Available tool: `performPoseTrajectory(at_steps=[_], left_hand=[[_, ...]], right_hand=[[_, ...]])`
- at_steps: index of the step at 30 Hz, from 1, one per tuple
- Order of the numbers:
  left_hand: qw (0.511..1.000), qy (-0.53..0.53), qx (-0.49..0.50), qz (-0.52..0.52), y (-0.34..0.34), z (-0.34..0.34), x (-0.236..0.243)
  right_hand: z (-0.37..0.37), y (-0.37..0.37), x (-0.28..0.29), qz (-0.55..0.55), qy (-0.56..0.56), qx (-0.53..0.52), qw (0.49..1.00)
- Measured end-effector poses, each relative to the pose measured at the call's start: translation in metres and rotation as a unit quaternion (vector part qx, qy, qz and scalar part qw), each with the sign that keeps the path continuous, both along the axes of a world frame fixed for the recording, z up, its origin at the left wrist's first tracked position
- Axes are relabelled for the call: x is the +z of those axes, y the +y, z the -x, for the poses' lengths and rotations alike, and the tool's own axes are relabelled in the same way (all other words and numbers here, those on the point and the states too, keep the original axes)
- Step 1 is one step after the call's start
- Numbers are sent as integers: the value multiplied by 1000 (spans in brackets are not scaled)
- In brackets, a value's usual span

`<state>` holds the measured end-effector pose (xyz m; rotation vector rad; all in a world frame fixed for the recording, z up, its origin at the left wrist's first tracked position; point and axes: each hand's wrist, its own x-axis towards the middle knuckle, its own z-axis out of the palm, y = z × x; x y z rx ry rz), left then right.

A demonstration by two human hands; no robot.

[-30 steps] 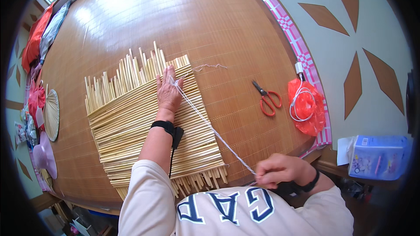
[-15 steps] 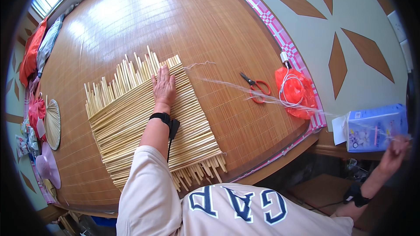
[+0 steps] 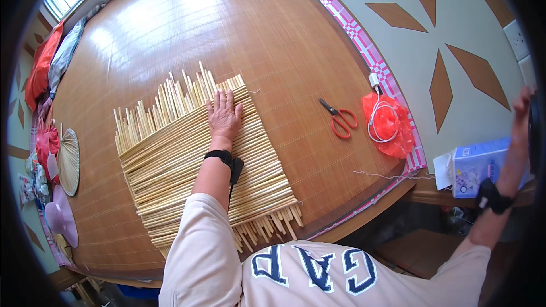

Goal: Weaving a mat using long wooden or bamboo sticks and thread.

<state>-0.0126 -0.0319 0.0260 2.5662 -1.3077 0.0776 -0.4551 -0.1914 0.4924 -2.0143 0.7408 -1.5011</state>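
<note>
My left hand (image 3: 224, 116) lies flat, fingers spread slightly, on a mat of thin pale wooden sticks (image 3: 213, 156) laid side by side. The sticks' ends stick out unevenly at the far and near edges. A short whitish string tail shows at the mat's far right corner. My right hand (image 3: 522, 104) is raised at the far right rim, blurred and partly cut off, its fingers looking curled. A thin whitish string (image 3: 392, 177) runs over the table's right edge toward that side; its stretch at the fingers is too faint to see.
Red-handled scissors (image 3: 339, 118) lie open right of the mat. Beyond them are a red plastic bag (image 3: 388, 128) and a white cable (image 3: 372, 119). A blue-purple box (image 3: 478, 167) stands below my right arm. A hand fan (image 3: 69, 162) and a pink hat (image 3: 61, 216) lie at the left.
My right hand has swung up and away with the string, whose strands no longer stretch across the table past the scissors. My left hand stays flat on the mat.
</note>
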Motion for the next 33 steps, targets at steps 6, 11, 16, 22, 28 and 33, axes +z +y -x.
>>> performPoseTrajectory(at_steps=[6, 11, 16, 22, 28, 33], left_hand=[[1000, -4, 6, -7, 11, -5, 1], [1000, 11, -21, 15, -9, 11, 7], [1000, -1, 0, -11, 13, -2, 9], [1000, -3, -1, -18, 12, -1, 11], [1000, -4, 0, -27, 11, -2, 11], [999, -11, 0, -32, 10, -1, 12]], right_hand=[[-208, -68, -73, -18, -16, 187, 982], [-324, -105, -117, -87, 85, 276, 953], [-407, -89, -303, -182, 347, 421, 818], [-400, -53, -386, -102, 469, 420, 771], [-405, -60, -411, 101, 397, 375, 831], [-395, -65, -428, -4, 451, 398, 799]])
